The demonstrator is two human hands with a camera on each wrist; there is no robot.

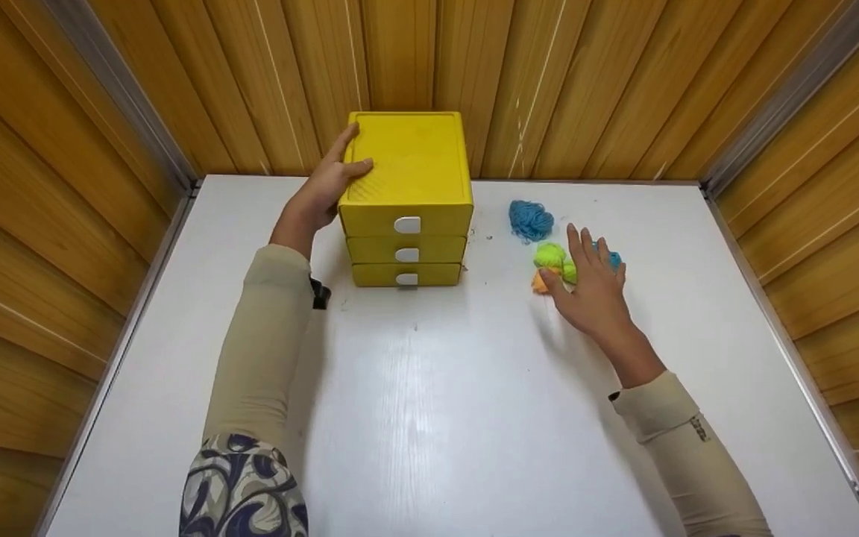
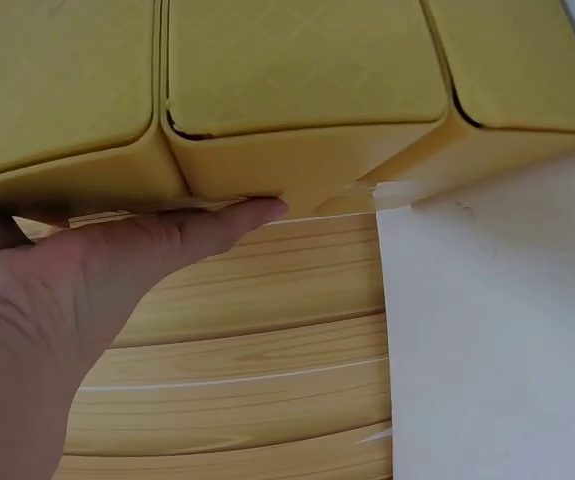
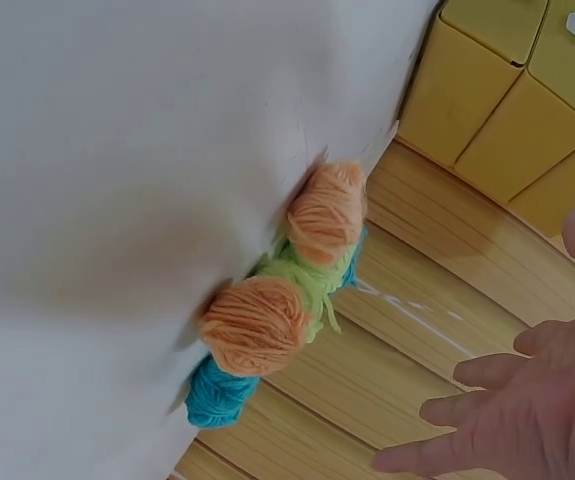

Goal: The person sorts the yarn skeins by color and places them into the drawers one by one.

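Note:
A yellow three-drawer box with white handles stands at the back of the table. My left hand rests against its left side, thumb over the top edge; in the left wrist view a straight finger touches the side. My right hand hovers with spread fingers over small yarn balls and holds nothing. About it lie a blue yarn ball, a green yarn ball and an orange yarn ball. Another blue yarn ball and a second orange one show in the right wrist view, partly or wholly behind the hand in the head view.
The white table stretches in front of the box. Wood-patterned walls with metal corner posts enclose it at the back and both sides. Small bits of fluff lie between the box and the yarn.

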